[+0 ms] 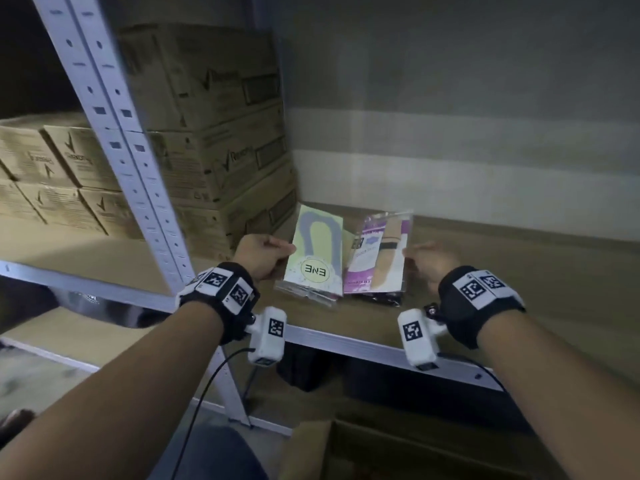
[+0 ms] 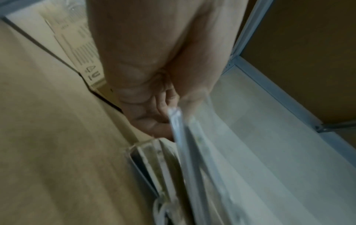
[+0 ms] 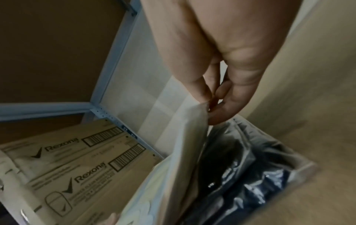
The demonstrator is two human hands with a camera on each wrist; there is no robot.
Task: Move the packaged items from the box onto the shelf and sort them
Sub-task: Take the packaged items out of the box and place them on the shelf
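On the shelf, near its front edge, we see two small stacks of packets side by side. The left hand pinches the left edge of the yellow packet, thumb on top and fingers curled under; the packet is tilted up off the stack beneath it, its printed "ENE" circle facing us upside down. In the left wrist view the fingers curl around the clear plastic edge, with more packets lying below.

The right hand pinches the right edge of the purple packet, which shows a leg printed on its front. In the right wrist view the thumb and fingers close on the pale packet's corner, and a dark glossy packet lies under it on the shelf. The two lifted packets stand just beside each other, the purple one's left edge tucked behind the yellow one.

To the left, stacked cartons marked Rexona sit against the back of the shelf, touching the upright post. An open box stands on the floor below us; its contents cannot be made out.
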